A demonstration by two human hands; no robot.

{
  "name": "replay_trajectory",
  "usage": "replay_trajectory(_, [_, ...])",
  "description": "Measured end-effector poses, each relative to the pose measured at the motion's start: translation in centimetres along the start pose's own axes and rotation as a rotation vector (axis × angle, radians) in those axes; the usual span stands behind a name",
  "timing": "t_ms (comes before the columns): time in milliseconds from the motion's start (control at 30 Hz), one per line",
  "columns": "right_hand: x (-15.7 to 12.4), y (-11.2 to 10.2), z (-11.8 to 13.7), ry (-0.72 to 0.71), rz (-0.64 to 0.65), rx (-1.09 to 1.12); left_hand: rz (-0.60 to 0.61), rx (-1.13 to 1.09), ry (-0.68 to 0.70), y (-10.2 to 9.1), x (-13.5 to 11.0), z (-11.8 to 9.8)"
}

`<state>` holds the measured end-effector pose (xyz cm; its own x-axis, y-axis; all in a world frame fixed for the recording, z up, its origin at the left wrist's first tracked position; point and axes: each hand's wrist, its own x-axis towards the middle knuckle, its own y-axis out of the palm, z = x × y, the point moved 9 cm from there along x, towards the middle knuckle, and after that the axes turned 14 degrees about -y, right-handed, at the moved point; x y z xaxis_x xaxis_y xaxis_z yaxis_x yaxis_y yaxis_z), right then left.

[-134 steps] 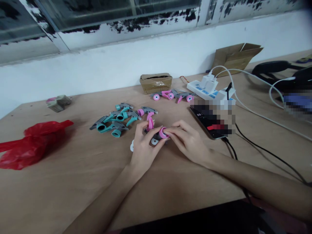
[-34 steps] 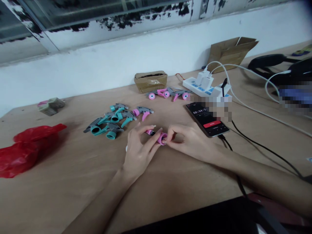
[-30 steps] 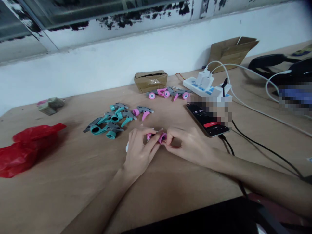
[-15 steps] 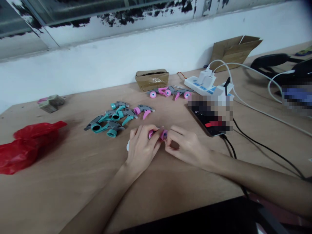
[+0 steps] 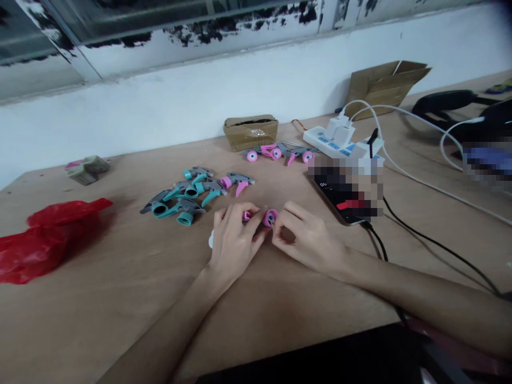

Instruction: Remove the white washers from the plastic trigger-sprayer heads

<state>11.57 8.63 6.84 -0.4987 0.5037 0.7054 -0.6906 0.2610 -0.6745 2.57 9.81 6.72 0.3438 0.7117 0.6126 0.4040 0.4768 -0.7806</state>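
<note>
My left hand (image 5: 236, 234) is closed around a pink spray trigger head (image 5: 271, 217), with most of its body hidden by the fingers. Its round pink collar pokes out to the right and faces me, showing a dark blue spot inside. At the collar's right edge my right hand (image 5: 302, 234) is pinched, thumb against forefinger; whatever the fingertips hold is too small to name. A white round piece (image 5: 211, 239) shows beside the left hand. Behind lie several teal and grey trigger heads (image 5: 186, 205) and one pink and grey trigger head (image 5: 239, 182).
More pink trigger heads (image 5: 276, 153) lie before a small cardboard box (image 5: 251, 132). To the right are a phone (image 5: 340, 200) with a black cable and a white power strip (image 5: 320, 140). A red plastic bag (image 5: 52, 234) and greenish blocks (image 5: 88, 169) sit at left.
The pink collar has turned to face me, so its inside shows more. Both hands stay in nearly the same place, and the right fingertips have drawn slightly off the collar's face.
</note>
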Motion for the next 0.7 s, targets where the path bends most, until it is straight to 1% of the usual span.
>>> replay_trajectory(133, [-0.2, -0.1, -0.3, 0.028, -0.021, -0.082, -0.016, 0.013, -0.012, -0.4, 0.1, -0.1])
replay_trajectory(233, [-0.2, -0.3, -0.2, 0.022, -0.027, -0.138, -0.024, 0.016, -0.019, -0.6, 0.2, -0.2])
replay_trajectory(433, [-0.2, -0.1, 0.5, -0.009, 0.028, -0.152, -0.009, 0.025, -0.023, -0.5, 0.1, -0.6])
replay_trajectory(567, [-0.4, 0.0, 0.9, -0.017, 0.047, -0.191, -0.024, 0.039, -0.019, -0.5, 0.1, -0.7])
replay_trajectory(700, [-0.4, 0.2, 1.4, -0.072, 0.083, -0.244, -0.011, 0.035, -0.022, -0.4, 0.1, -0.8])
